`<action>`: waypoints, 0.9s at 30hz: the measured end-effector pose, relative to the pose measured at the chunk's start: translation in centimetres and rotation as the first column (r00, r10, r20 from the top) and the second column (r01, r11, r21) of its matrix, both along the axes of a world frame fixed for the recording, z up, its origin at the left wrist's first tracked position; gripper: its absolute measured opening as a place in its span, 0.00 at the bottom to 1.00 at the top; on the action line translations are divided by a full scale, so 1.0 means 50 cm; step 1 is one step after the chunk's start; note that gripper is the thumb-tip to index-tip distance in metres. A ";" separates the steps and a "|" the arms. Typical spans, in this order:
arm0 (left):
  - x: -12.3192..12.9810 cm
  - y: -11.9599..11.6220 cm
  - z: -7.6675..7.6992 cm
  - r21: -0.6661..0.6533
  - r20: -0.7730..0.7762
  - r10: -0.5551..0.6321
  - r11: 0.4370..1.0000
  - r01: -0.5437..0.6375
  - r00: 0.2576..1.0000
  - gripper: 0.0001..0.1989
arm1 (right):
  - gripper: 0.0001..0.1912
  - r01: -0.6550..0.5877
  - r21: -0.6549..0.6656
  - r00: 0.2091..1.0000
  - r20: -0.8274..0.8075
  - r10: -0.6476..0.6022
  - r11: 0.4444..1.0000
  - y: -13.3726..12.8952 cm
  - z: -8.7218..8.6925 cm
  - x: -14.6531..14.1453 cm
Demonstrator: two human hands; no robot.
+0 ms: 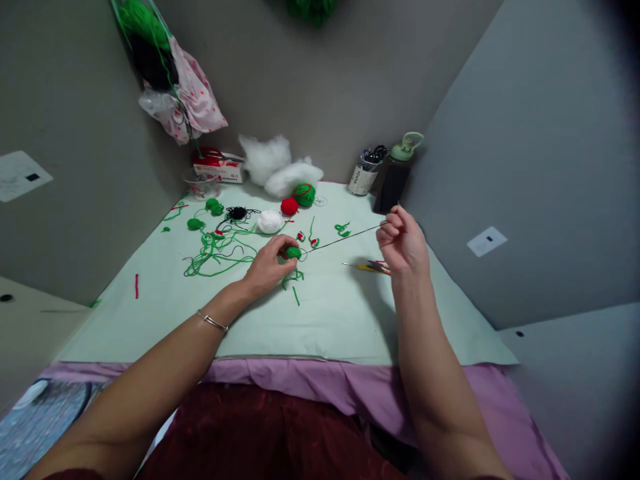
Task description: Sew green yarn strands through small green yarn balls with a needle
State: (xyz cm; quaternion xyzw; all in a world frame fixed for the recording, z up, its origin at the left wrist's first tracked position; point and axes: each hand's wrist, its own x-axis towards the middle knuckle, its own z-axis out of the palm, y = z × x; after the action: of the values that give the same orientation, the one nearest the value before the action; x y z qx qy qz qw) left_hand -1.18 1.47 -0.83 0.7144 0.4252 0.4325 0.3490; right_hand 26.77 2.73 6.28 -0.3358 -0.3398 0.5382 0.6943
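Note:
Between the thumb and fingers of my left hand [273,263] is a small green crocheted piece [293,253], just above the table. A dark thread [345,239] runs taut from this piece up to my right hand [403,240], which is raised to the right with its fingers closed on the thread. Whether a needle is in those fingers, I cannot make out. Below the right hand lies a crochet hook with a yellow handle [367,268], partly covered by the hand. Two small red, white and green pieces [315,243] rest just beyond the green one.
Balls of white yarn [270,221], red yarn [289,207] and green yarn [304,195] sit mid-table. Tangled green yarn [215,257] spreads at left. White stuffing [267,160], a pen cup [363,179] and a dark bottle [393,183] stand along the back wall.

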 end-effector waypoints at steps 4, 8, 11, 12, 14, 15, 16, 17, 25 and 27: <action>0.003 -0.004 0.005 -0.074 0.121 -0.029 0.997 0.038 0.992 0.12 | 0.16 0.036 0.011 0.991 0.127 -0.038 0.999 0.002 -0.017 -0.015; 0.008 -0.010 0.007 -0.064 0.181 -0.055 0.996 0.067 0.982 0.12 | 0.11 -0.139 -0.049 0.871 0.470 0.145 0.989 -0.013 -0.048 -0.090; 0.010 -0.013 0.007 -0.049 0.199 -0.075 0.995 0.086 0.977 0.12 | 0.13 -0.272 -0.088 0.655 0.712 0.251 0.958 -0.028 -0.070 -0.142; 0.010 -0.014 0.007 -0.045 0.201 -0.080 0.995 0.090 0.976 0.12 | 0.13 -0.297 -0.097 0.609 0.747 0.267 0.950 -0.032 -0.076 -0.153; 0.010 -0.014 0.007 -0.034 0.195 -0.079 0.996 0.087 0.978 0.12 | 0.13 -0.326 -0.112 0.579 0.762 0.292 0.939 -0.036 -0.084 -0.164; 0.009 -0.013 0.007 -0.026 0.184 -0.073 0.997 0.079 0.980 0.12 | 0.14 -0.339 -0.118 0.586 0.749 0.308 0.933 -0.037 -0.086 -0.165; 0.009 -0.013 0.007 -0.015 0.167 -0.064 0.998 0.067 0.984 0.12 | 0.14 -0.353 -0.123 0.602 0.729 0.326 0.927 -0.037 -0.086 -0.164; 0.009 -0.012 0.007 0.001 0.145 -0.057 0.998 0.057 0.988 0.12 | 0.14 -0.368 -0.126 0.621 0.704 0.344 0.921 -0.038 -0.084 -0.163; 0.011 -0.012 0.000 0.115 -0.026 -0.101 0.988 0.103 0.995 0.12 | 0.15 -0.488 -0.140 0.628 0.628 0.459 0.861 -0.050 -0.071 -0.164; 0.011 -0.012 0.000 0.126 -0.031 -0.097 0.987 0.100 0.995 0.11 | 0.15 -0.489 -0.137 0.659 0.589 0.468 0.861 -0.050 -0.071 -0.163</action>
State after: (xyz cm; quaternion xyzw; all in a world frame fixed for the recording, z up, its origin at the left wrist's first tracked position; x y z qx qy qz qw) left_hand -0.64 0.88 -0.82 0.7605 0.3653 0.4322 0.3185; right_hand 18.64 0.25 2.75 -0.3763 -0.6277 0.5601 0.3880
